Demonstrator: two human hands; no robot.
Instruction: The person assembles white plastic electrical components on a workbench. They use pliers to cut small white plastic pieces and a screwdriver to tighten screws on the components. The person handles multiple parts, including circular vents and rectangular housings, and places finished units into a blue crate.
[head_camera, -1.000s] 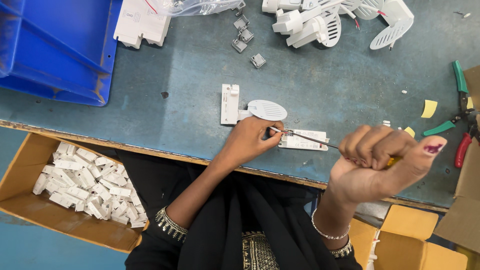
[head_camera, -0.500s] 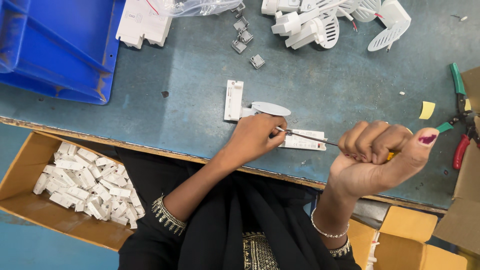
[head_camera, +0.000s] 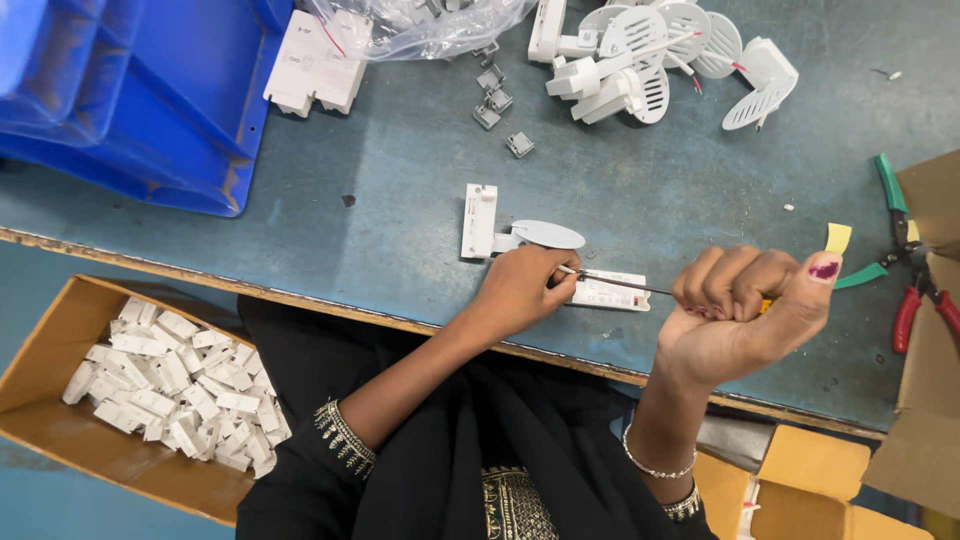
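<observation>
My right hand (head_camera: 745, 315) is fisted tight around a screwdriver (head_camera: 640, 288), its thin shaft pointing left. My left hand (head_camera: 522, 288) pinches closed at the tip, pressing on a white rectangular part (head_camera: 610, 292) lying on the grey-blue table (head_camera: 400, 200) near its front edge.

Position: my only view sits on the wearer's head.
Facing: I look steeply down over the surface (head_camera: 400, 220) edge and lap.
Nearness: close; both forearms fill my lower frame.
Overlap: none, single view.
</observation>
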